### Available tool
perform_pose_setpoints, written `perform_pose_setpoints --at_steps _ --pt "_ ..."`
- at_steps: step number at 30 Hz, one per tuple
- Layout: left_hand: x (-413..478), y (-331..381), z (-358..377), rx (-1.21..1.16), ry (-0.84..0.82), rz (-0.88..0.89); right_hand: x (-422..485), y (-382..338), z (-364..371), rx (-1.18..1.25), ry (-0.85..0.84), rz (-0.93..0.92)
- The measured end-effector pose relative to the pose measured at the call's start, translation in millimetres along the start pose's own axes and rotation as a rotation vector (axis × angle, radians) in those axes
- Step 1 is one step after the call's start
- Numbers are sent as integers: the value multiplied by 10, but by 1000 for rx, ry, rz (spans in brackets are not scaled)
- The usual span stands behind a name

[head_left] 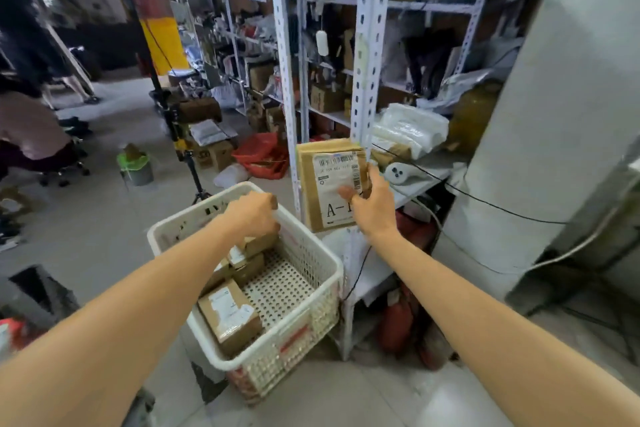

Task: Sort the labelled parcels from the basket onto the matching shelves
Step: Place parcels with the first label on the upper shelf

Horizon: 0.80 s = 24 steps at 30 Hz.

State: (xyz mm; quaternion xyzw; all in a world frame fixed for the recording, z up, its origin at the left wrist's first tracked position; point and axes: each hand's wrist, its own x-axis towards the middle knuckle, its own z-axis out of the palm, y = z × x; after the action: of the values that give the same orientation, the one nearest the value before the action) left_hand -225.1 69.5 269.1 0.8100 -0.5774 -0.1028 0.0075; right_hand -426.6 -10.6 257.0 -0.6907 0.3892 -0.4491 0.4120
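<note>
A white perforated basket [322, 274] stands on the floor in front of me with several small brown labelled parcels [230, 315] inside. My left hand [254, 213] curls over the basket's far rim, above a parcel. My right hand [372, 199] grips a flat brown parcel [320, 184] with a white label reading "A-1" partly covered by my fingers. That parcel is held upright against the front post of the white metal shelving [372, 45], just above the basket's right corner.
Shelves to the right hold white plastic bags [408, 130], a white handheld device [403, 173] and a black cable. Boxes, a red bag [263, 154], a tripod [188, 156] and a green-lined bin [135, 165] crowd the floor behind. A person sits at left. A grey column [554, 149] stands at right.
</note>
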Motion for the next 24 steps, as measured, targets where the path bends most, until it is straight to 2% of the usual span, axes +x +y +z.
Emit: perform_pose_setpoints --at_steps 5,8,12,14,16,21,24 --pt "-52 1086 108 -15 -44 164 -359 164 -1027 -10 211 55" --pt "-59 1899 77 -38 -56 319 -553 227 -1666 12 373 82" --pt "16 2954 64 -188 -244 453 -787 213 -2626 -67 580 83" --pt "56 3525 52 -28 -180 566 -954 195 -3110 -143 703 90" --pt "10 4110 8 35 -20 715 -1160 157 -3564 -201 816 94" --pt "-236 5430 18 30 -38 1053 -1749 -46 -4462 -304 1120 139" --pt "-511 6034 -3 49 11 1230 -2062 -221 -4803 -344 1275 192"
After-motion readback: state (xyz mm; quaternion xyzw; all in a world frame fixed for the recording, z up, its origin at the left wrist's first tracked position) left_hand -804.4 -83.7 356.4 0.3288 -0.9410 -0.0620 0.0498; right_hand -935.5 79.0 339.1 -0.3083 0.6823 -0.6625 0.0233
